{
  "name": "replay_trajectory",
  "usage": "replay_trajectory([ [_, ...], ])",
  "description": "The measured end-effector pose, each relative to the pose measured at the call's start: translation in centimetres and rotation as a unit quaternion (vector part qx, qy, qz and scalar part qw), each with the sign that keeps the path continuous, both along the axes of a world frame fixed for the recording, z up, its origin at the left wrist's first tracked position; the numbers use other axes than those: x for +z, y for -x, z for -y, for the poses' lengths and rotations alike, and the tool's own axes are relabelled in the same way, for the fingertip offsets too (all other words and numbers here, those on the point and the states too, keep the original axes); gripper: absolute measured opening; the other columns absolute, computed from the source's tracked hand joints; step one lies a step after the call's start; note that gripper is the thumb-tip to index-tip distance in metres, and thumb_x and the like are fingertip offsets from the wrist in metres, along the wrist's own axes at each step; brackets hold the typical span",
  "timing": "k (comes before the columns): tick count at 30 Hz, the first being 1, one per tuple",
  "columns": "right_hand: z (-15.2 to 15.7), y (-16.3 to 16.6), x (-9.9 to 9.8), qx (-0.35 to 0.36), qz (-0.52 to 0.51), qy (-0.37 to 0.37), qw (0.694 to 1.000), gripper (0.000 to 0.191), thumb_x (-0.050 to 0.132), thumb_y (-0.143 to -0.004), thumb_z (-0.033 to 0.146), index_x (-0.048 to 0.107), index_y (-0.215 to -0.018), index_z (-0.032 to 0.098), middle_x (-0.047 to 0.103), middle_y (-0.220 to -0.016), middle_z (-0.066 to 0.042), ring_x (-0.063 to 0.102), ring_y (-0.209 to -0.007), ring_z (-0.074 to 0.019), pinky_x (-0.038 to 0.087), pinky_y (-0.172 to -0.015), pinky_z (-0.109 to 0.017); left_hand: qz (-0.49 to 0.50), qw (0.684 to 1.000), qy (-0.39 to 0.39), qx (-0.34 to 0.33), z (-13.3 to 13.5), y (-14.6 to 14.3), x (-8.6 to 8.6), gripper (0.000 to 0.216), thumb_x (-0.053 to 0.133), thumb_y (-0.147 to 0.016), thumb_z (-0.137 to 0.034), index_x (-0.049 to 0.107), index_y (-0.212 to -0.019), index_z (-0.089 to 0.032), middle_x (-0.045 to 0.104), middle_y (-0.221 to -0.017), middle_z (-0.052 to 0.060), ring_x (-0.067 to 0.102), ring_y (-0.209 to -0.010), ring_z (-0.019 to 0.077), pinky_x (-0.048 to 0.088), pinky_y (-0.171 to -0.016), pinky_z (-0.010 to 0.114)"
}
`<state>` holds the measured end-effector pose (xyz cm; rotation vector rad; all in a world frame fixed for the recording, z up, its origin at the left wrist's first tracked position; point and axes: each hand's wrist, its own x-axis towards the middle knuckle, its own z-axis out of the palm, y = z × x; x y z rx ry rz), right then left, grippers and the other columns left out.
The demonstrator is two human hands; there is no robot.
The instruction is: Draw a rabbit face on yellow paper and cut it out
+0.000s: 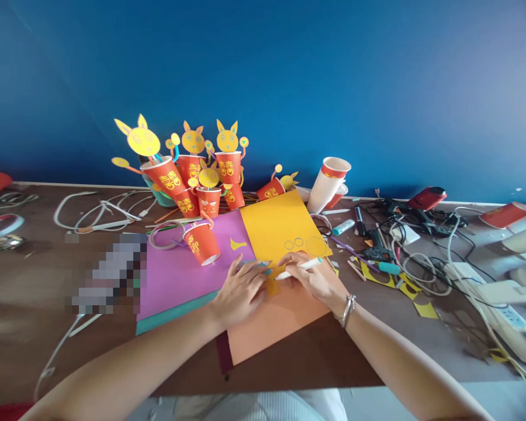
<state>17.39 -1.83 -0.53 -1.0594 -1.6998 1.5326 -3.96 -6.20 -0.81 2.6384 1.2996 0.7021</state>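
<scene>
A person's bare forearms reach in from the bottom edge, over a light ribbed garment [267, 407] and the front of a brown tabletop [307, 356]. The right hand [309, 280] has its grip closed round a white marker [310, 264], tip down at a small yellow paper piece [272, 286] on an orange sheet [263, 333]. The left hand [241, 292] lies low beside that piece; whether its grip pinches anything, I cannot tell. Beyond spreads a yellow sheet [272, 216] with drawn circles, and at left a purple sheet [175, 275] carrying a tipped red cup [203, 244]. Red cups with yellow animal faces [228, 166] crowd the back, and stacked white cups [321, 193] lean nearby. The right side is cluttered with yellow scraps [426, 310], tangled cables and a white power strip [506, 313]. A plain blue wall [263, 76] rises behind everything.
</scene>
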Motion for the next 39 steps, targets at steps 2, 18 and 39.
replay_trajectory([
  [2,0.1,-0.1,0.0,0.001,0.003,0.004,1.0,0.016,0.053,-0.083,0.036,0.053,-0.078,0.021,0.057,-0.061,0.003,0.05,-0.053,-0.012,0.036,-0.049,-0.023,0.006,1.0,0.009,-0.003,-0.2,0.0,0.0,0.016,0.055,-0.084,-0.018,0.063,-0.097,-0.023,0.066,-0.116,0.003,0.051,-0.119,0.0222,0.011,-0.113,0.05],
  [18,0.6,0.5,-0.6,-0.015,0.13,-0.102,0.986,0.02,0.053,-0.07,0.018,0.039,-0.056,0.019,0.039,-0.051,0.006,0.032,-0.05,-0.0078,0.023,-0.045,-0.021,-0.009,0.999,0.035,0.036,-0.3,-0.5,0.3,0.026,0.064,-0.078,-0.029,0.063,-0.103,-0.023,0.062,-0.119,0.005,0.048,-0.119,0.0257,0.013,-0.114,0.053],
  [39,0.6,0.6,-0.8,-0.009,0.122,-0.114,0.986,0.024,0.053,-0.073,0.021,0.037,-0.056,0.019,0.038,-0.051,0.006,0.032,-0.049,-0.0069,0.023,-0.043,-0.02,-0.013,0.999,0.031,0.036,-0.3,-0.5,0.6,0.021,0.061,-0.078,-0.022,0.063,-0.1,-0.024,0.061,-0.121,0.004,0.047,-0.119,0.0259,0.025,-0.109,0.051],
])
